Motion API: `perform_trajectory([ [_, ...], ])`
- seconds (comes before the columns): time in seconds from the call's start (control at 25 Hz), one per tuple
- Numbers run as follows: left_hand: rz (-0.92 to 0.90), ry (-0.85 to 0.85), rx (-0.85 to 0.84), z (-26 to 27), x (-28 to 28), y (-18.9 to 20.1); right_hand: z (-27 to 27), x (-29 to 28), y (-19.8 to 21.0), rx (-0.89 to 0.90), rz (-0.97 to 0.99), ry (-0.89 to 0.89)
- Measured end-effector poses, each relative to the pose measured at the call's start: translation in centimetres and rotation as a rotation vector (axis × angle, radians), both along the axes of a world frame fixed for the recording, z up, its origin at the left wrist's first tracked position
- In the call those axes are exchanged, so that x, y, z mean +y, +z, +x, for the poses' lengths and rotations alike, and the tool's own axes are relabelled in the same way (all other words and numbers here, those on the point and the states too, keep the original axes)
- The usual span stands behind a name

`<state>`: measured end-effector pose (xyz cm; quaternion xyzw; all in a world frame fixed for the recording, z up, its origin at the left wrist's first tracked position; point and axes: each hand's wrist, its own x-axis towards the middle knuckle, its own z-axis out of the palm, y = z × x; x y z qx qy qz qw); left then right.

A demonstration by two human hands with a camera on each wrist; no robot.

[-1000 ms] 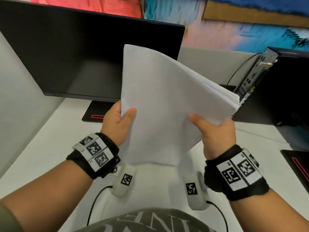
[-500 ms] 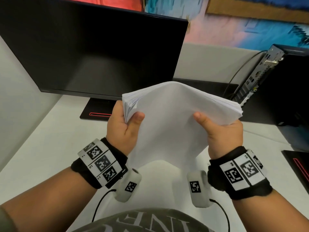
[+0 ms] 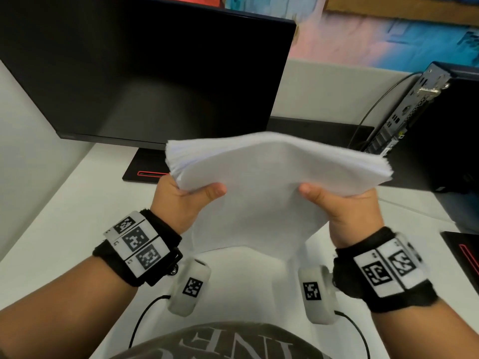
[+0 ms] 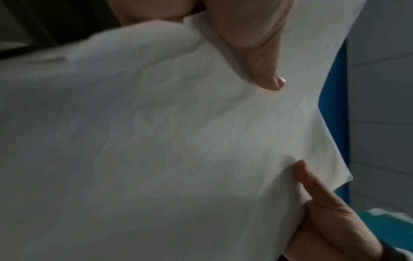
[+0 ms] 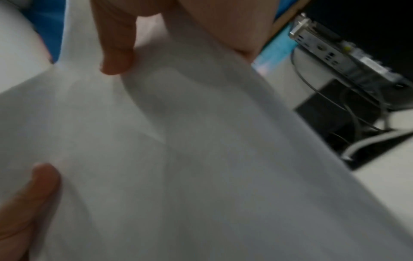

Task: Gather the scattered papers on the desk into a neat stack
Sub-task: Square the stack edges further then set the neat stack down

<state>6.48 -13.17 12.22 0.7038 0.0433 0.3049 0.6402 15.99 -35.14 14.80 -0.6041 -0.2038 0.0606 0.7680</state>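
A person's left hand (image 3: 181, 200) and right hand (image 3: 344, 203) grip a paper stack (image 3: 272, 172) above the desk (image 3: 64, 216), its long axis running nine to three o'clock between them.

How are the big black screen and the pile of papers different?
The monitor is black, while the stack of papers is white. The monitor stands upright on the desk on its own base, while the stack is held up in the air, the left hand and the right hand each gripping a side. The monitor looks rigid and flat; the stack bows and sags between the hands. Both are roughly rectangular.
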Motion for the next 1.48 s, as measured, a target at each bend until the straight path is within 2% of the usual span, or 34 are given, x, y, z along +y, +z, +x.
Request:
perform_trajectory([
  [0.16, 0.018, 0.012, 0.242, 0.4, 1.4, -3.2, -0.1, 0.6, -3.0, 0.136, -0.101, -0.032],
  [0.28, 0.024, 0.002, 0.295, 0.4, 2.1, -3.6, 0.2, 0.5, -2.8, 0.145, -0.091, -0.006],
  [0.36, 0.065, -0.042, 0.406, 0.3, 2.4, -4.1, 0.3, 0.5, -3.1, 0.170, -0.110, 0.003],
  [0.48, 0.278, -0.125, 0.609, -0.1, 2.7, -4.3, 0.6, 0.7, -3.7, 0.227, -0.178, -0.020],
  [0.56, 0.441, -0.144, 0.675, -0.2, 2.9, -4.2, 0.8, 0.6, -3.9, 0.221, -0.176, -0.025],
  [0.84, 0.515, -0.115, 0.686, -0.8, 3.3, -4.4, 0.2, 0.3, -3.9, 0.178, -0.115, -0.044],
  [0.96, 0.438, -0.140, 0.624, -0.2, 2.9, -5.1, 1.0, 0.3, -4.5, 0.185, -0.125, -0.047],
  [1.2, 0.254, -0.036, 0.586, 1.0, 0.5, -6.7, 1.8, 0.6, -8.7, 0.363, -0.301, -0.109],
  [1.28, 0.256, -0.044, 0.591, 1.2, 0.0, -6.9, 2.2, 0.0, -9.0, 0.395, -0.311, -0.137],
  [1.48, 0.188, -0.149, 0.736, 0.2, -1.2, -9.1, 1.7, -2.3, -10.6, 0.490, -0.335, -0.047],
])
